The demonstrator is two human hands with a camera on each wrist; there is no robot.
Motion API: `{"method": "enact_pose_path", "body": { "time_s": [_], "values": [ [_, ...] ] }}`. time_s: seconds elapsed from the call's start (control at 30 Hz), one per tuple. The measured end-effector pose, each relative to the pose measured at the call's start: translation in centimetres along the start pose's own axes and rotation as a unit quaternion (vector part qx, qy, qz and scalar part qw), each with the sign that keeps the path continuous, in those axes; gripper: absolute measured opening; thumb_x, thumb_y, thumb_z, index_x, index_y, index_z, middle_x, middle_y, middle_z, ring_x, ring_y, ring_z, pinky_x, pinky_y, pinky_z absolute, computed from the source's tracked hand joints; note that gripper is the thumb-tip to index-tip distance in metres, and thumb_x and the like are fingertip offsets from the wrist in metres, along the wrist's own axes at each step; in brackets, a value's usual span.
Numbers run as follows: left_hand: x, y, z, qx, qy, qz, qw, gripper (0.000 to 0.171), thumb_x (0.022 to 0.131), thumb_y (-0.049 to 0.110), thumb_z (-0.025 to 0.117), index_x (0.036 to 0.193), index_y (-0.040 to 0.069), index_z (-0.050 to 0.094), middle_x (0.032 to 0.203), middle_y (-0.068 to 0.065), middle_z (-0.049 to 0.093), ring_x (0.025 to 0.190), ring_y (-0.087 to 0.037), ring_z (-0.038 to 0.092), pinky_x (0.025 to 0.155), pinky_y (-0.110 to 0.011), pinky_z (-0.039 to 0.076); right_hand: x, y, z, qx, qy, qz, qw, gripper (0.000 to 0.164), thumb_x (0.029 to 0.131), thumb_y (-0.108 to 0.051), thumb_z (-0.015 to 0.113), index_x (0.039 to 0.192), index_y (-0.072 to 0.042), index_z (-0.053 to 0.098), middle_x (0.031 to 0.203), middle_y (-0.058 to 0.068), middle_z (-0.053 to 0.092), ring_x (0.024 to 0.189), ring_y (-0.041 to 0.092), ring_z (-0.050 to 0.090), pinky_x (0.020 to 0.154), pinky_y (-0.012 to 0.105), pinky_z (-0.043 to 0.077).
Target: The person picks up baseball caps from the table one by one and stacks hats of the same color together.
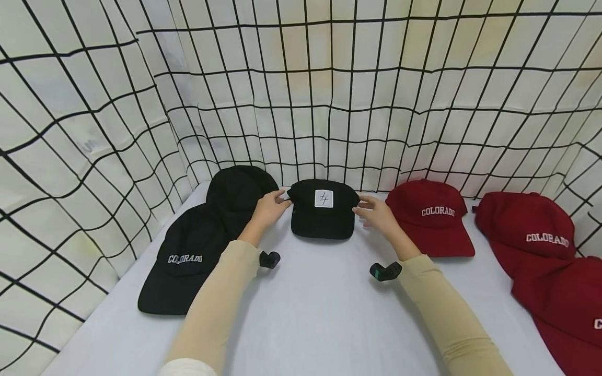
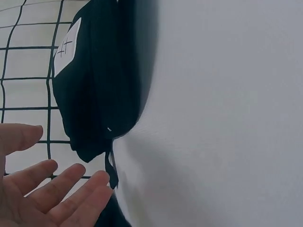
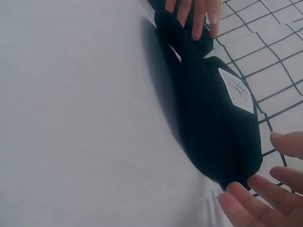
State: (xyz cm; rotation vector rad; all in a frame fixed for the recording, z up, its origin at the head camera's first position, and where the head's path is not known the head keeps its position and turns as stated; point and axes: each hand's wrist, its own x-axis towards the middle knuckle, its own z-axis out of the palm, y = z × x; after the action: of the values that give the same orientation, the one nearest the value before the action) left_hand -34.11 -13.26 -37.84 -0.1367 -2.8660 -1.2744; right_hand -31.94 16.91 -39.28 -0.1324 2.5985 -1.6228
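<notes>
A black cap [image 1: 322, 224] with a white square patch bearing a drawn mark sits on the white surface in the middle, brim toward me. My left hand [image 1: 270, 210] is at its left side, fingers spread and relaxed. On the opposite side is my right hand [image 1: 378, 215], fingers loosely extended. In the left wrist view, a gap shows between the thumb and fingers of the left hand [image 2: 54, 198], with the cap [image 2: 102, 80] just beyond. The fingertips of the right hand [image 3: 265, 201] are right at the cap's [image 3: 213, 123] edge; I cannot tell whether they touch.
Two overlapping black caps lie at left, the front one [image 1: 188, 282] lettered COLORADO, the other [image 1: 240, 190] behind it. A red COLORADO cap [image 1: 428, 227] sits right of the right hand. More red caps [image 1: 527, 224] overlap farther right. Black netting [image 1: 331, 68] encloses the white surface [image 1: 320, 313].
</notes>
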Motion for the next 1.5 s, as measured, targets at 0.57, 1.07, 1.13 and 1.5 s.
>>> {"method": "enact_pose_path", "body": {
  "time_s": [0.57, 1.07, 1.13, 1.5],
  "values": [
    [0.7, -0.4, 0.5, -0.267, -0.057, -0.204, 0.9402, 0.049, 0.103, 0.017, 0.059, 0.149, 0.005, 0.049, 0.143, -0.017, 0.058, 0.127, -0.032, 0.060, 0.108, -0.047, 0.044, 1.0, 0.9, 0.2, 0.022, -0.050, 0.111, 0.992, 0.065, 0.103, -0.020, 0.062, 0.156, 0.005, 0.034, 0.143, 0.029, 0.048, 0.082, 0.015, 0.061, 0.072, 0.022, 0.058],
    [0.9, -0.1, 1.4, -0.292, -0.036, -0.228, 0.9282, 0.043, 0.103, 0.020, 0.060, 0.140, 0.000, 0.054, 0.136, -0.014, 0.064, 0.114, -0.024, 0.065, 0.104, -0.042, 0.047, 2.0, 0.9, 1.2, -0.049, -0.021, 0.117, 0.992, 0.061, 0.099, -0.021, 0.069, 0.148, 0.007, 0.047, 0.128, 0.023, 0.059, 0.060, 0.010, 0.053, 0.057, 0.018, 0.051],
    [0.9, -0.1, 1.4, -0.299, -0.032, -0.230, 0.9257, 0.043, 0.103, 0.020, 0.060, 0.140, 0.000, 0.054, 0.135, -0.014, 0.064, 0.113, -0.023, 0.065, 0.104, -0.041, 0.047, 2.0, 1.0, 1.3, -0.051, -0.012, 0.112, 0.992, 0.060, 0.099, -0.020, 0.070, 0.147, 0.007, 0.048, 0.124, 0.023, 0.060, 0.057, 0.009, 0.052, 0.056, 0.018, 0.049],
    [0.8, 0.0, 1.4, -0.331, -0.030, -0.230, 0.9146, 0.038, 0.102, 0.015, 0.060, 0.136, -0.002, 0.058, 0.134, -0.015, 0.065, 0.112, -0.023, 0.065, 0.104, -0.040, 0.048, 1.9, 1.3, 1.5, 0.023, 0.032, 0.112, 0.993, 0.054, 0.096, -0.012, 0.073, 0.143, 0.006, 0.053, 0.116, 0.017, 0.059, 0.062, 0.008, 0.050, 0.055, 0.016, 0.046]
  ]
}}
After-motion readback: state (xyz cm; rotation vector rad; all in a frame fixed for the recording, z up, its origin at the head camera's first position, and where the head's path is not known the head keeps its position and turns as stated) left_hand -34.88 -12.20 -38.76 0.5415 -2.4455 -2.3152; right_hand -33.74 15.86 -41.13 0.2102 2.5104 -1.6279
